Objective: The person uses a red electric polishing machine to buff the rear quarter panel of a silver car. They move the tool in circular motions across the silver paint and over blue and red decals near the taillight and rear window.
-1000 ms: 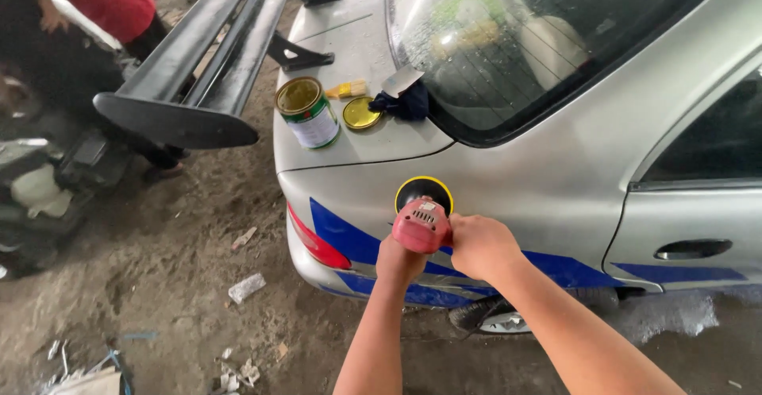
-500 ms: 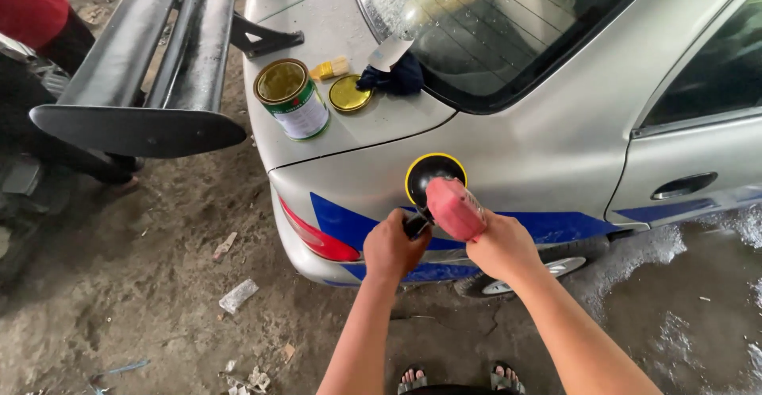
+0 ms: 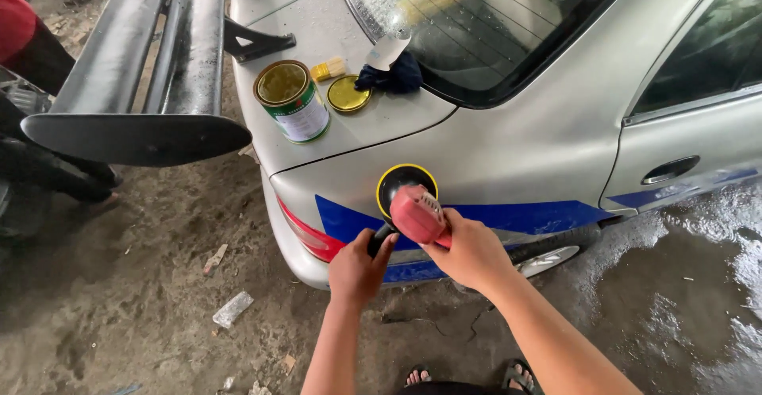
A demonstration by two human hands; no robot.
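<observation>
Both my hands hold a red power polisher (image 3: 417,214) against the rear side panel of a silver car (image 3: 516,137). Its round black pad with a yellow rim (image 3: 405,182) presses flat on the panel just above a blue stripe (image 3: 524,216). My left hand (image 3: 359,266) grips the black side handle. My right hand (image 3: 475,250) wraps the red body of the tool from the right.
On the boot lid stand an open green-labelled tin (image 3: 291,100), its yellow lid (image 3: 348,93), a small brush (image 3: 328,69) and a dark cloth (image 3: 393,76). A large black rear wing (image 3: 135,85) juts out left. A person in red (image 3: 20,38) is at far left. The ground at right is wet (image 3: 683,300).
The polisher has slid right and slightly down along the panel, from near the corner toward the wheel arch. Both hands stayed on it. My head moved closer to the car.
</observation>
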